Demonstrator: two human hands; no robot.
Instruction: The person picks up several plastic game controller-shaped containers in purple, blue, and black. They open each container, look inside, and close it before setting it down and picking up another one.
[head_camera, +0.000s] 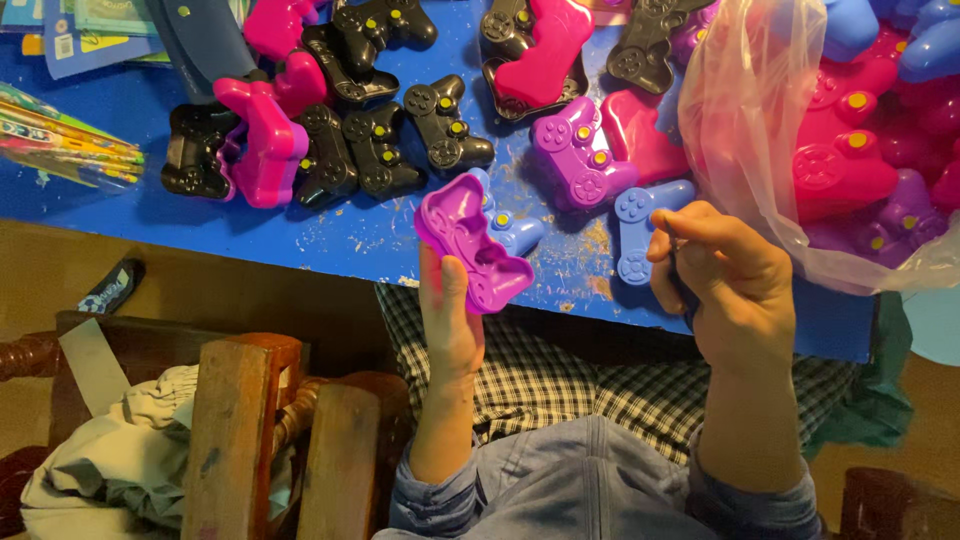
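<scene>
My left hand (450, 320) holds up a purple controller-shaped plastic shell (470, 243), hollow side facing me, near the blue table's (330, 240) front edge. My right hand (725, 285) is closed, its fingers pinched on something small and dark that I cannot make out. It hovers beside a light blue controller piece (640, 225) lying on the table. A second light blue piece (512, 228) lies just behind the purple shell.
Many toy controller shells lie on the table: black ones (375, 150), pink ones (265, 140), a purple one (575, 160). A clear plastic bag (760, 120) at the right holds more pink and purple pieces. Wooden chair parts (235, 430) and cloth sit lower left.
</scene>
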